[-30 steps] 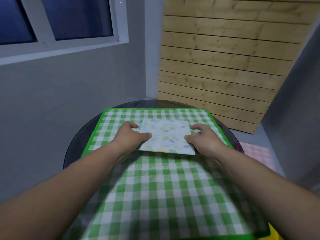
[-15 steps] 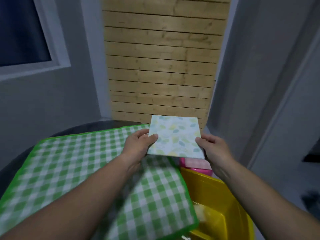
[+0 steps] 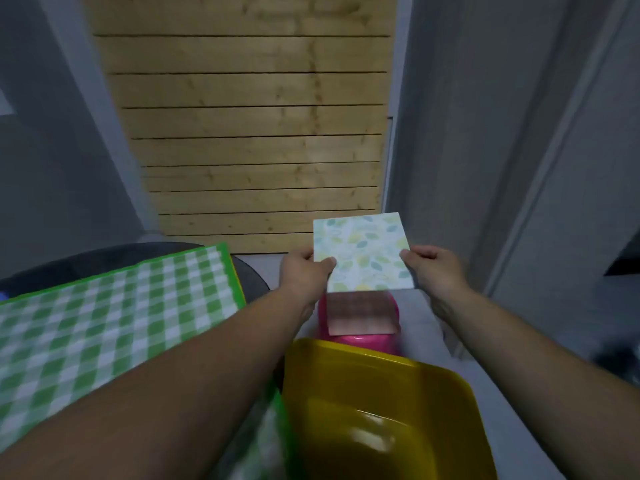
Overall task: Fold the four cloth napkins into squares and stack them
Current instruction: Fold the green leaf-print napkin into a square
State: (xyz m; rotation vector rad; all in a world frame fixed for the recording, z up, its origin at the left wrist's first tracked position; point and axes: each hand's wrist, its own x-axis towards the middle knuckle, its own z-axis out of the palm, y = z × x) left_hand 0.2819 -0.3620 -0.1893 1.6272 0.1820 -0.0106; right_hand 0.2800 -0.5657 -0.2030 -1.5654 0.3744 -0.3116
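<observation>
Nearest, at five o'clock in the view, sits a yellow tub point(image 3: 363, 356), its far rim between the two forearms. At eight o'clock a green checked cloth point(image 3: 121, 323) covers a dark round table point(image 3: 254, 282), whose edge shows past the cloth's far corner. Just beyond the tub, a pink stand point(image 3: 360, 341), too blurred to name more closely, bears a folded pink checked napkin point(image 3: 360, 313) lying flat on top. Above that, held in the air, is the folded leaf-print napkin point(image 3: 363, 252), a neat square. The left hand point(image 3: 303, 271) pinches its nine o'clock edge, thumb on the near face. The right hand point(image 3: 433, 268) pinches its three o'clock edge the same way. Farthest, at twelve o'clock, a wooden plank panel point(image 3: 249, 133) stands against the grey wall point(image 3: 450, 133).
</observation>
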